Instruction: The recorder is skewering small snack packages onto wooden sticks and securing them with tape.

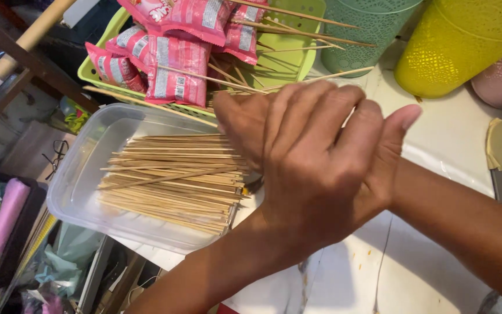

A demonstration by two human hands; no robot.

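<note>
Head view, left to right: a clear plastic tub (82, 192) holds a flat stack of bamboo skewers (172, 180). Behind it, a green basket (297, 52) carries pink snack packets (172, 64) and loose skewers. Both hands overlap above the stack's right end: the right hand (326, 168) lies over the left hand (245, 125), so I cannot tell either grip. The tub overhangs the white table (448, 139) edge; a downward push might tip it and spill sticks.

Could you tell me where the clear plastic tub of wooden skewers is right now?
The clear tub sits left in the head view, just below the green basket and beside the hands.
</note>
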